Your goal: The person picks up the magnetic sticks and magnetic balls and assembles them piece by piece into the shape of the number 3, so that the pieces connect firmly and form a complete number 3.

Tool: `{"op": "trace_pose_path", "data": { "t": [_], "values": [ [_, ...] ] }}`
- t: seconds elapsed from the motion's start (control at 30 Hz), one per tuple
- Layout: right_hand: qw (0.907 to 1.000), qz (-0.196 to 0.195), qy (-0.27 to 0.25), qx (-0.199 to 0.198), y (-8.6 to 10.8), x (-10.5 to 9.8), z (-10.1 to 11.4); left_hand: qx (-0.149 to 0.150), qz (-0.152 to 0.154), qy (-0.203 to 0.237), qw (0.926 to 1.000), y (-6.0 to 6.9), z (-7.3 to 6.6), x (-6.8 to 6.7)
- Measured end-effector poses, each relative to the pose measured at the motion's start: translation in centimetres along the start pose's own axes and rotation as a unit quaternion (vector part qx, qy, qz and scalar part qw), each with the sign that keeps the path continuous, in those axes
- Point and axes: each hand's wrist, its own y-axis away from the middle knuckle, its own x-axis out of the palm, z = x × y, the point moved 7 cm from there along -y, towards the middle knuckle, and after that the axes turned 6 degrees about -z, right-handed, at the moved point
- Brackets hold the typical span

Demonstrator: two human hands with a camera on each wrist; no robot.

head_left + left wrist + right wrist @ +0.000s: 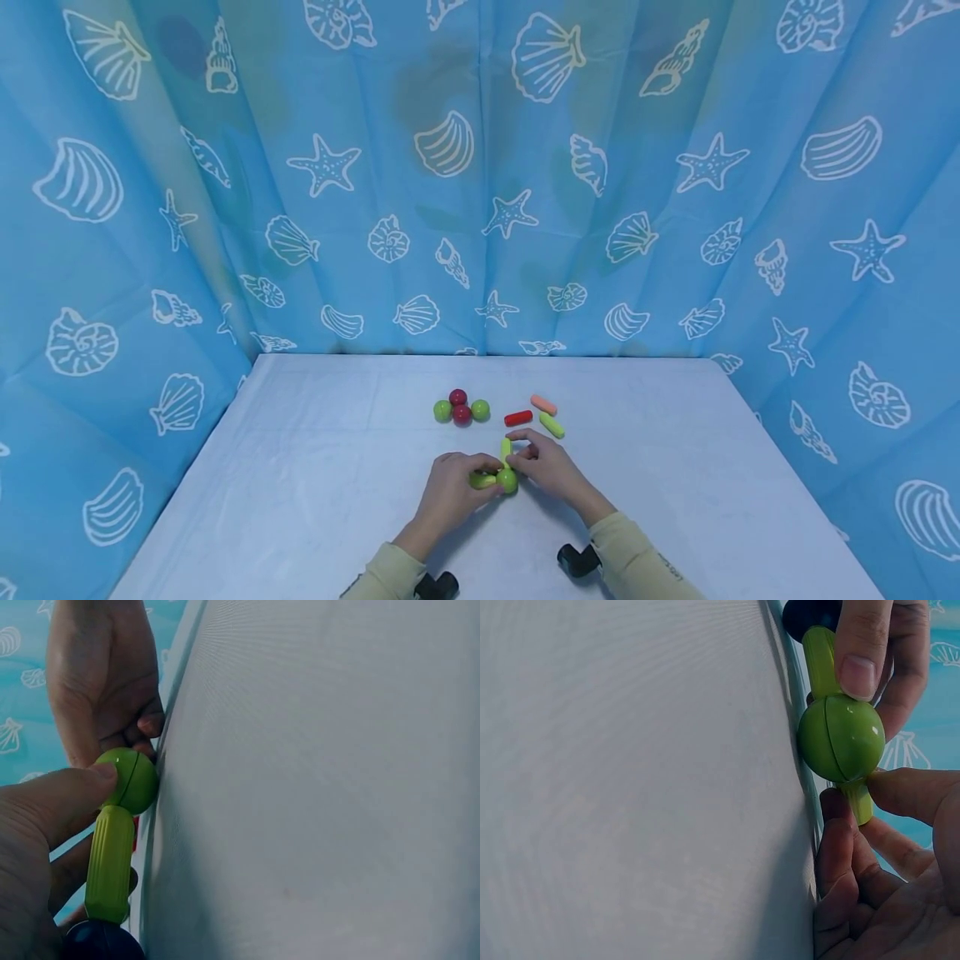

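Observation:
A glossy green ball (507,481) with a seam round it sits between the two hands, low over the white table. The left hand (448,492) grips it, thumb on the ball in the left wrist view. From the ball runs a ribbed yellow-green rod (109,866), with a dark blue ball (101,943) at its other end. Between thumb and fingers the right hand (551,465) pinches a second yellow-green rod (860,802), whose end meets the green ball. Whether that rod is fully seated in the ball cannot be seen.
Beyond the hands lie two green balls (442,410) and two dark red balls (461,414) in a cluster. To their right are a red rod (518,418), a pink rod (543,405) and a yellow-green rod (552,425). A blue shell-print curtain (480,250) surrounds the table (300,433).

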Motion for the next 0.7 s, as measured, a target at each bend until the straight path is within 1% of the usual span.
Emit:
{"op": "trace_pose_path", "data": {
  "t": [0.13, 0.3, 0.53, 0.7],
  "values": [
    [0.9999, 0.001, 0.0, -0.012, 0.13, -0.08, 0.31, -0.001, -0.004, 0.0, 1.0, -0.03, -0.02, 0.04],
    [0.9993, 0.008, -0.021, -0.029, 0.43, -0.18, 0.78, 0.001, -0.013, -0.009, 0.9999, -0.03, -0.09, 0.08],
    [0.9995, 0.01, -0.019, -0.022, 0.45, -0.07, 0.7, -0.001, -0.013, -0.011, 0.9999, -0.02, 0.0, 0.17],
    [0.9996, 0.005, -0.012, -0.026, 0.37, -0.05, 0.66, -0.002, -0.011, -0.006, 0.9999, -0.01, 0.05, 0.24]
  ]
}}
